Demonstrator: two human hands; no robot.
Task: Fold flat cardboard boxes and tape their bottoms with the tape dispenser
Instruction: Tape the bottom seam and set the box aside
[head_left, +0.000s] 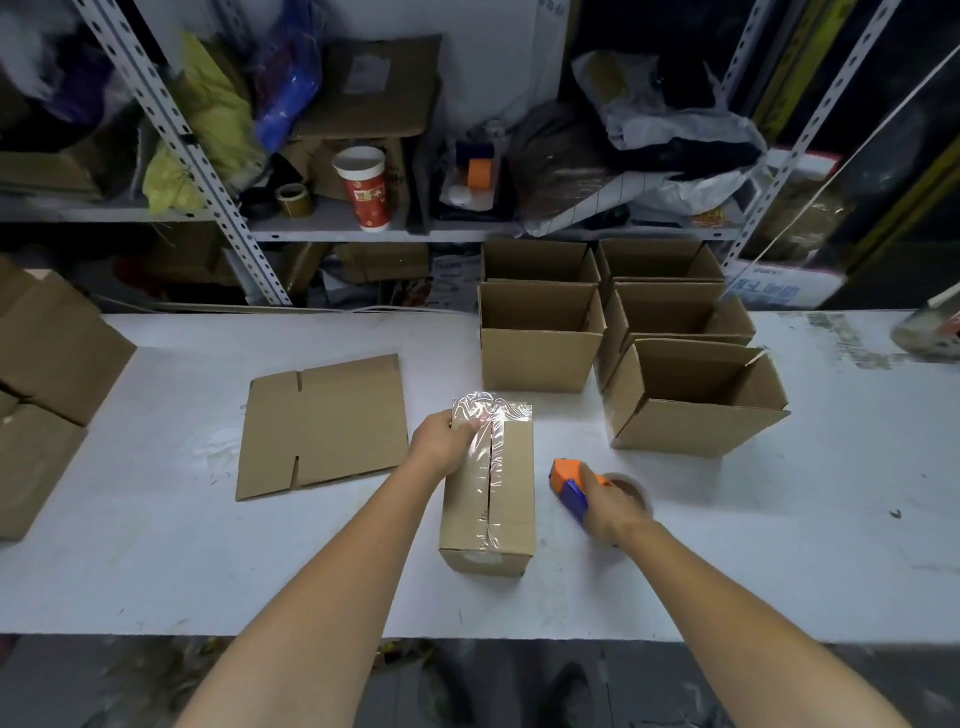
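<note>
Head view: a brown cardboard box (488, 488) lies bottom-up at the near middle of the white counter (208, 571), clear tape already along its seam. The left hand (441, 441) fingers grasp its far end, and the right hand (613, 512) fingers are clenched round the orange-and-blue tape dispenser (571, 483) just right of it. Five open boxes (540, 338) stand far right — apparently finished. One flat cardboard blank (322, 426) on the left is not yet folded. Cluttered metal shelving (363, 228) stands behind.

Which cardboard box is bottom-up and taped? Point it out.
The box that the left hand holds: clear tape runs along its upturned seam. The open boxes behind it stand upright, tops open.
</note>
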